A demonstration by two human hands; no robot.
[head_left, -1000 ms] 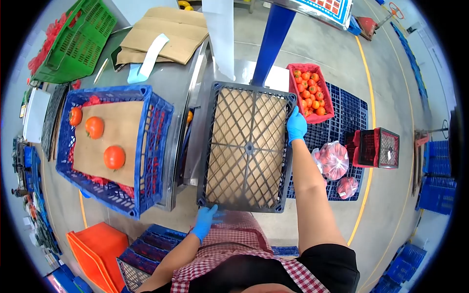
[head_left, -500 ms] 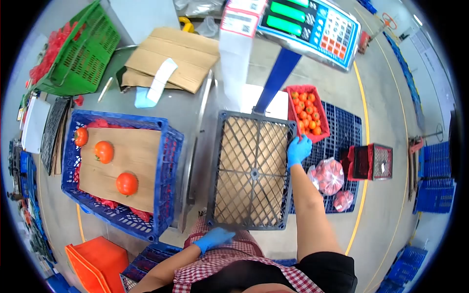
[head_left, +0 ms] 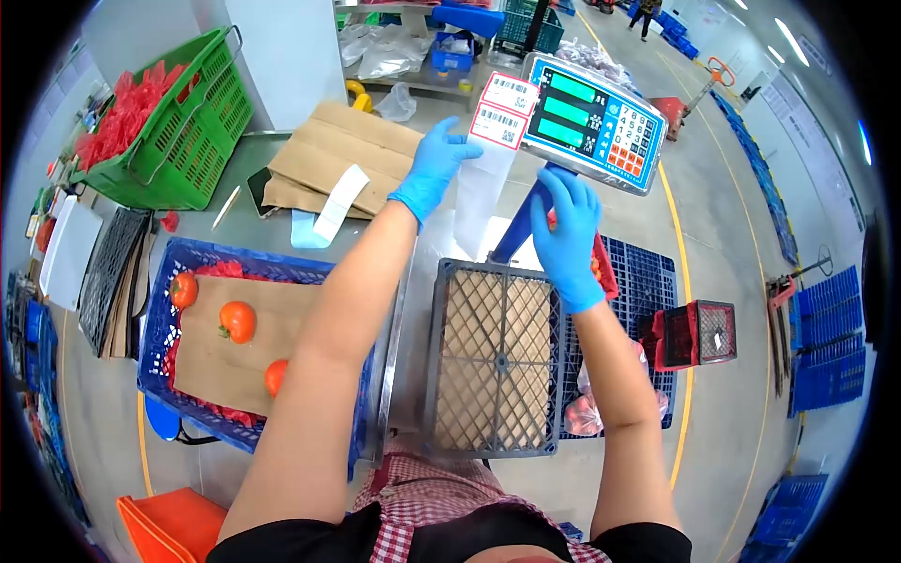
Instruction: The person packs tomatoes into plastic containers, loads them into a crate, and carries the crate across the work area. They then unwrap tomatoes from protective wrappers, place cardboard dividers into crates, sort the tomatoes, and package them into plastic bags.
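Our two hands wear thin blue gloves. The left hand (head_left: pixel 432 176) is partly open, its thumb and fingers apart beside two printed labels (head_left: pixel 504 111), which sit on one white paper strip just left of the scale (head_left: pixel 593 124); whether a fingertip touches the strip we cannot tell. The right hand (head_left: pixel 571 235), fingers loosely spread and slightly bent, is just below the scale, over its smooth blue post (head_left: pixel 515 231); contact there is unclear to us.

Nearer us than the scale lies one black plastic crate (head_left: pixel 501 362), rectangular, with a diamond lattice and brown cardboard showing through it. To the left of the scale, on a steel table (head_left: pixel 258 158), we see creased cardboard sheets (head_left: pixel 345 145) and a slatted green crate (head_left: pixel 178 159) holding crinkled red netting (head_left: pixel 127 111). Left of the scale and closer to us, one blue crate (head_left: pixel 153 324) carries three round, glossy tomatoes (head_left: pixel 237 322) on flat cardboard, the third partly behind our left arm. Right of the scale and nearer us lies one gridded blue pallet (head_left: pixel 638 272).
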